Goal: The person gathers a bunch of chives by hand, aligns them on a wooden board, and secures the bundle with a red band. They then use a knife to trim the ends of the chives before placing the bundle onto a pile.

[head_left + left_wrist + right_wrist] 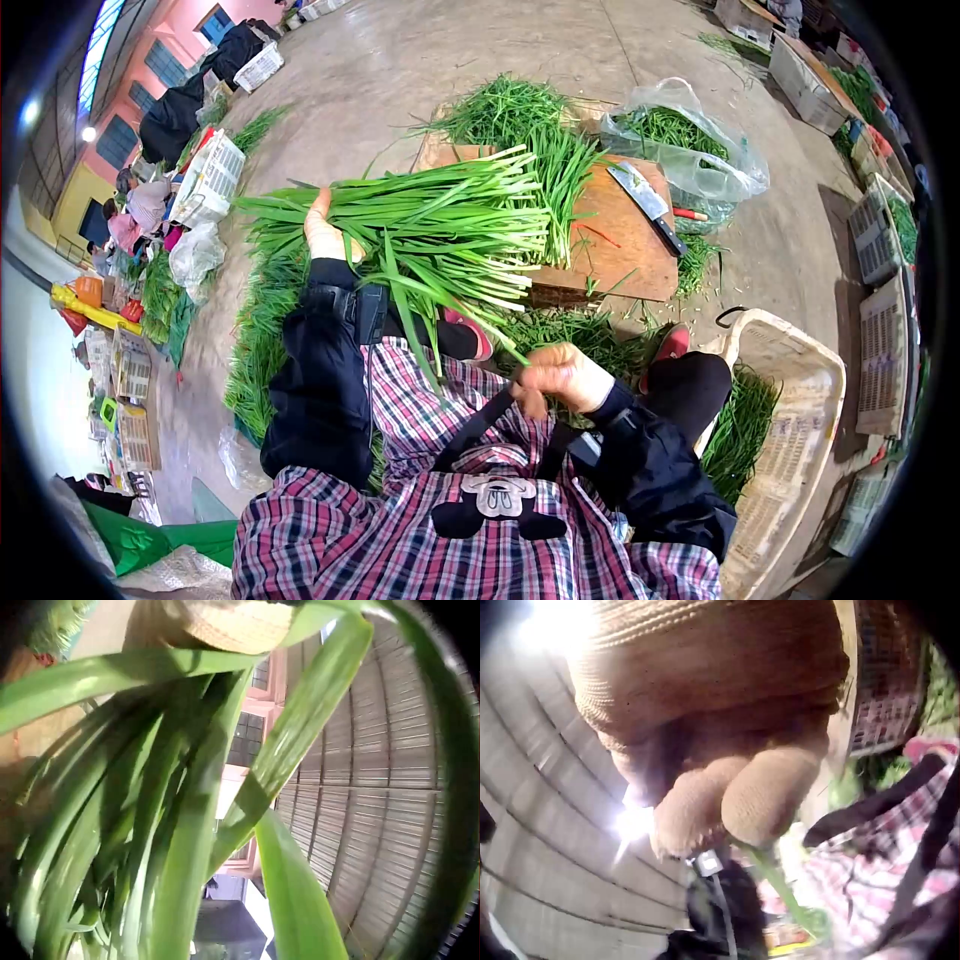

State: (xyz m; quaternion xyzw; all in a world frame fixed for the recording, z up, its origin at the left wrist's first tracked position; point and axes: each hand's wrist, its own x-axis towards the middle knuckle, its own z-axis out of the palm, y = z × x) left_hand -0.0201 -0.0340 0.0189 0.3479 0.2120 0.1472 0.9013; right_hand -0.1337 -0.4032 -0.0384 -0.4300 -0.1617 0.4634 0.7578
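Note:
My left hand point(325, 235) grips a thick bunch of garlic chives point(450, 210), its pale stem ends pointing right and the long green leaves trailing left. In the left wrist view, broad flat leaves point(187, 825) fill much of the picture, below part of the knit-gloved hand point(240, 626). Low and to the right of the bunch, my right hand point(565, 375) pinches the pale end of one stalk point(490, 335) that slants down from it. Seen from the right wrist, the gloved fingers point(761, 799) are curled, and a green stalk point(784, 889) sticks out beneath them.
A knife point(640, 190) lies on a wooden board point(630, 250) beyond my hands. More chives point(505, 110) are heaped behind it, beside a clear plastic bag point(740, 165) of greens. At my right stands a pale plastic crate point(800, 400); another heap point(260, 350) lies left.

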